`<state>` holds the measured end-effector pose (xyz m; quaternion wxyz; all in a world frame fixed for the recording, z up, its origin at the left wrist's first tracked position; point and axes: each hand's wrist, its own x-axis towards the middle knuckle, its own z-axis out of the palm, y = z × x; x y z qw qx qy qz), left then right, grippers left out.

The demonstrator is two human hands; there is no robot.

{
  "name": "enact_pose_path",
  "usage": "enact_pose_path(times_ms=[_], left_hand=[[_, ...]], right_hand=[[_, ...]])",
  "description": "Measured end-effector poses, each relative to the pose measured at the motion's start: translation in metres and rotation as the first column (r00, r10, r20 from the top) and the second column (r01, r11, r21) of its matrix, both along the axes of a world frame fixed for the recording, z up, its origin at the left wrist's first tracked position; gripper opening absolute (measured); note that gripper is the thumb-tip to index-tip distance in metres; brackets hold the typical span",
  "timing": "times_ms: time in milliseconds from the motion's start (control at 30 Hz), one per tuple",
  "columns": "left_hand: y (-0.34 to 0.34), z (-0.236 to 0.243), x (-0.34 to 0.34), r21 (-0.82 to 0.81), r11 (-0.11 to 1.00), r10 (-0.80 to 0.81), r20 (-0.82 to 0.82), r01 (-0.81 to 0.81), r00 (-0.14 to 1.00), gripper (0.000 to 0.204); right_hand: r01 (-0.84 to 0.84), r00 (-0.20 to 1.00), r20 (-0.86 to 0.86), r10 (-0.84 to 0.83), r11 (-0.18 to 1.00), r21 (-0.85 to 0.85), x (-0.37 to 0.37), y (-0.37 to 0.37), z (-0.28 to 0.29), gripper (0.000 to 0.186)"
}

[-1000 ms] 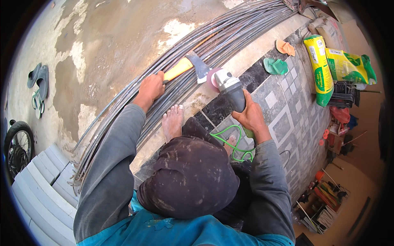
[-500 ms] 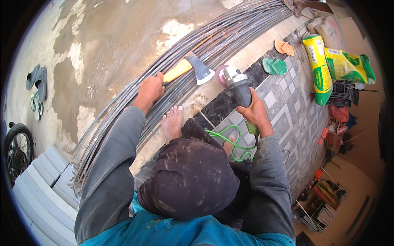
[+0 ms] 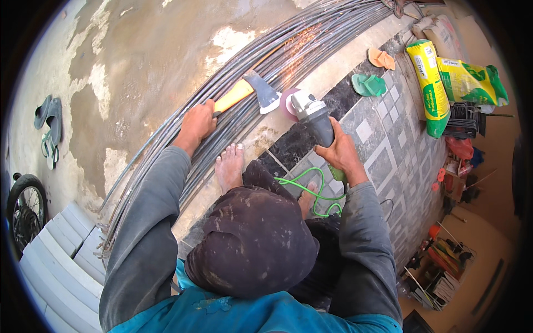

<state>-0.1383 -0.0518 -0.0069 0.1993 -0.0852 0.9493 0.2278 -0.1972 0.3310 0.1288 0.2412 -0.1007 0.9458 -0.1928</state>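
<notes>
My left hand [image 3: 197, 123] is closed round the yellow handle of an axe [image 3: 236, 95], whose dark head and pale ground edge point to the right. My right hand [image 3: 343, 151] grips the grey body of an angle grinder [image 3: 315, 117]. The grinder's reddish disc [image 3: 289, 104] meets the axe's edge, and orange sparks [image 3: 300, 50] fly away from it toward the far side. A green power cord [image 3: 302, 180] trails behind the grinder, near my bare foot.
A long bundle of steel rods [image 3: 222, 133] runs diagonally under the axe. Green sandals [image 3: 369, 85] and orange sandals [image 3: 381, 58] lie on the tiles at right, near yellow-green bags [image 3: 430, 89]. Grey slabs [image 3: 61, 250] and a motorbike wheel [image 3: 26, 208] are at left. Another person's foot shows at top right.
The grinder has moved slightly left, bringing its disc onto the axe's edge. Sparks now spray where none showed before. The axe has shifted a little left.
</notes>
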Motion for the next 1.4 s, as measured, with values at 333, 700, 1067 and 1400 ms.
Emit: enact_pose_path(times_ms=[333,700,1067,1400], left_hand=[[-0.003,-0.005,-0.002,0.008,1.000,0.007,0.029,-0.007,1.000,0.032],[-0.002,-0.007,0.003,-0.017,1.000,0.021,0.010,-0.021,1.000,0.035],[-0.001,-0.005,0.004,0.005,1.000,0.021,0.018,-0.021,1.000,0.033],[0.005,0.001,0.001,-0.022,1.000,-0.001,0.003,0.001,1.000,0.035]], right_hand=[[-0.044,0.997,0.055,0.045,0.999,-0.014,0.009,0.004,-0.005,0.095],[-0.150,0.988,0.051,0.148,0.988,0.028,0.015,-0.003,0.020,0.088],[-0.056,0.997,0.053,0.056,0.998,0.005,-0.001,0.002,0.002,0.094],[0.134,0.990,-0.034,-0.134,0.991,0.004,-0.018,0.028,-0.004,0.094]])
